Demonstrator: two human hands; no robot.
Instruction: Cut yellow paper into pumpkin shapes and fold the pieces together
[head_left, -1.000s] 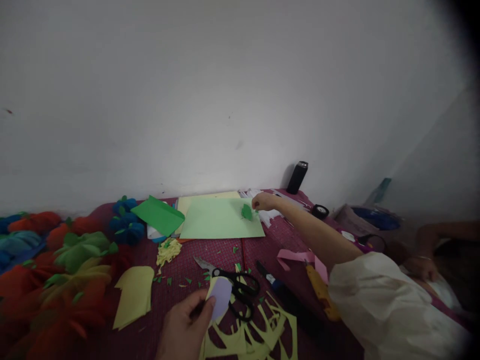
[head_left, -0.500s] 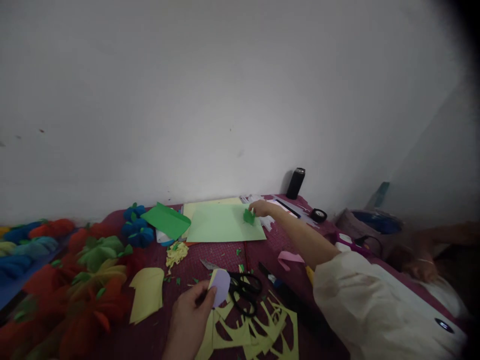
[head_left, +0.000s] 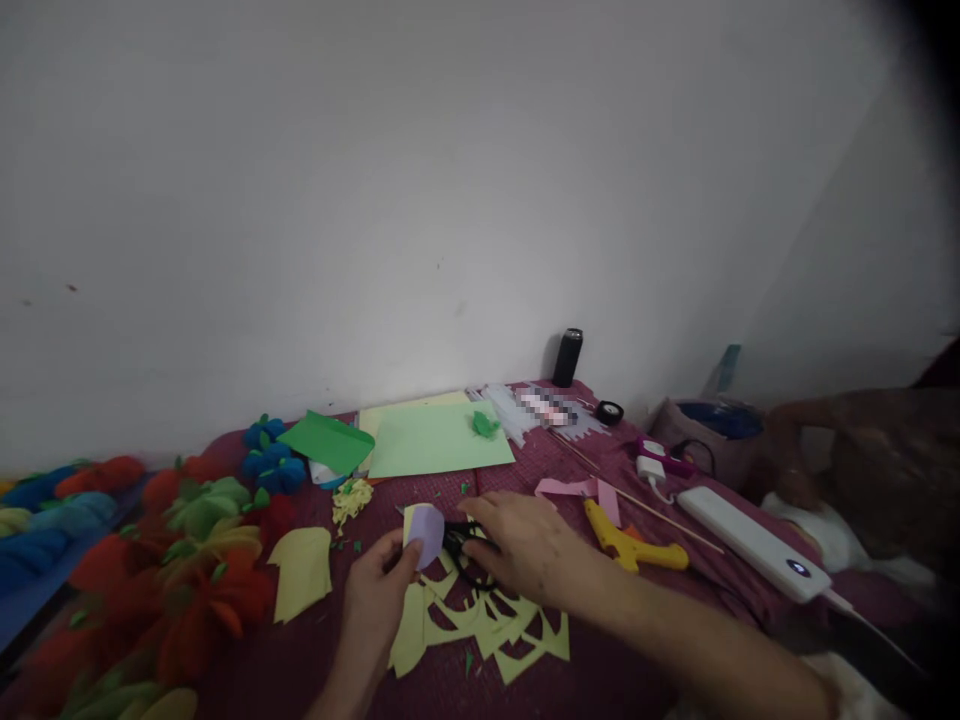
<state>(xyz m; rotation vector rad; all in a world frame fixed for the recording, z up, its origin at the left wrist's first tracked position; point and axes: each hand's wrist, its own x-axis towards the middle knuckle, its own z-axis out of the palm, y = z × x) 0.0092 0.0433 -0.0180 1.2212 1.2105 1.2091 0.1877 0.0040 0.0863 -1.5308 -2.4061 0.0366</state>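
Note:
My left hand [head_left: 377, 590] pinches a small purple paper piece [head_left: 427, 535] with a rounded edge, with pale yellow paper behind it. My right hand [head_left: 517, 545] is on the handles of the black scissors [head_left: 455, 540], its fingers curled over them and partly hiding them. Below both hands lie yellow paper offcuts [head_left: 487, 630] with curved cut-outs. To the left of my left hand sits a stack of yellow cut pieces [head_left: 301, 570]. A crumpled green paper scrap [head_left: 485, 425] rests on the pale green sheet [head_left: 420, 440] further back.
Red, blue and green flower-like shapes [head_left: 210, 540] crowd the left side. A yellow glue gun [head_left: 630, 545], pink strip [head_left: 566, 488], white power bank [head_left: 750, 540] and black tape roll [head_left: 609, 412] lie right. A black bottle [head_left: 568, 357] stands by the wall. Another person's arm [head_left: 795, 450] shows far right.
My right hand has left the green scrap on the pale green sheet and come back to the scissors. My left hand keeps the purple piece. The glue gun and power bank are now uncovered.

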